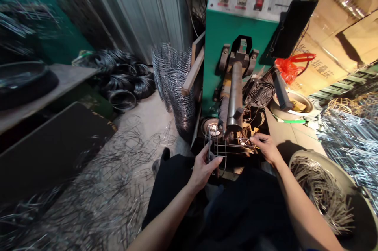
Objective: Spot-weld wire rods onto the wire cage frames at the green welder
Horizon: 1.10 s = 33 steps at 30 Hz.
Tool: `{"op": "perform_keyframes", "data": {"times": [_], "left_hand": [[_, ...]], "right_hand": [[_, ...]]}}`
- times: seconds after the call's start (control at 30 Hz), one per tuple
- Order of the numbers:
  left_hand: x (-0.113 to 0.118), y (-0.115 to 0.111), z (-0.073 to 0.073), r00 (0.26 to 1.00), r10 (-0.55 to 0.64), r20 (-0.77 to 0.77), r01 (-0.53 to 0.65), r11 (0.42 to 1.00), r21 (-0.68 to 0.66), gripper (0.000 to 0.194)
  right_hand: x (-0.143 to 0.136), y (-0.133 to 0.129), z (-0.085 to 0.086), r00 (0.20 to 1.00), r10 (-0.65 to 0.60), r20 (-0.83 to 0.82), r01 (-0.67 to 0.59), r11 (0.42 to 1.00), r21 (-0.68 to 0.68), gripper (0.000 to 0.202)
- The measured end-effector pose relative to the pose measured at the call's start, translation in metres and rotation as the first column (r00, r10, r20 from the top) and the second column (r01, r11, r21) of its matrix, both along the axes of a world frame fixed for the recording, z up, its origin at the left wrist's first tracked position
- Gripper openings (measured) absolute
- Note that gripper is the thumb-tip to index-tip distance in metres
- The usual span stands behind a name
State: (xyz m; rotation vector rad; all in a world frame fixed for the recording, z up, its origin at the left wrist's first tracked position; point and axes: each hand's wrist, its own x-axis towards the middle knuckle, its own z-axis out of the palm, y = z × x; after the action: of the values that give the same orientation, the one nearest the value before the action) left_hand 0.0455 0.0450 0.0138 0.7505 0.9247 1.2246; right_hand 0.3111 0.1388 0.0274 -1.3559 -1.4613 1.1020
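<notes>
My left hand (204, 167) is closed around the side of a small wire frame (217, 152) made of thin bent metal rods. The frame sits just below the tip of a thick metal cylinder arm (236, 97) on a green machine (242, 30). To the right, my right hand (265, 148) pinches the end of a thin metal wire (240, 139), which runs left toward the frame under the arm. Whether the wire touches the frame I cannot make out. A round dish (212, 127) stands behind the frame.
Stacked wire rings (180, 89) stand left of the machine. Dark wire coils (121, 74) and loose wire (126, 156) cover the floor at left. A basin (304, 156) of short wire pieces (321, 192) is at right, near piled metal wires (351, 137) and a cardboard box (339, 26).
</notes>
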Motion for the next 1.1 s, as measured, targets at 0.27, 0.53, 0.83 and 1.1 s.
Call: {"op": "perform_keyframes", "data": {"times": [0.27,0.53,0.83,1.1], "left_hand": [[-0.005,0.001,-0.007,0.991,0.007,-0.137,-0.002,0.999,0.038,0.084],[0.004,-0.007,-0.009,0.989,0.138,-0.060,-0.135,0.989,0.055,0.081],[0.003,0.001,-0.007,0.987,0.152,-0.050,-0.148,0.987,0.065,0.085],[0.004,0.014,-0.005,0.989,0.142,-0.035,-0.140,0.988,0.069,0.086]], "right_hand": [[-0.008,-0.025,-0.008,0.977,-0.211,0.031,0.194,0.941,0.277,0.030],[-0.036,-0.055,-0.023,0.961,-0.269,0.059,0.221,0.881,0.418,0.034],[-0.040,-0.036,-0.022,0.954,-0.275,0.116,0.189,0.856,0.481,0.034],[-0.038,-0.020,-0.023,0.946,-0.285,0.155,0.185,0.866,0.465,0.039]]}}
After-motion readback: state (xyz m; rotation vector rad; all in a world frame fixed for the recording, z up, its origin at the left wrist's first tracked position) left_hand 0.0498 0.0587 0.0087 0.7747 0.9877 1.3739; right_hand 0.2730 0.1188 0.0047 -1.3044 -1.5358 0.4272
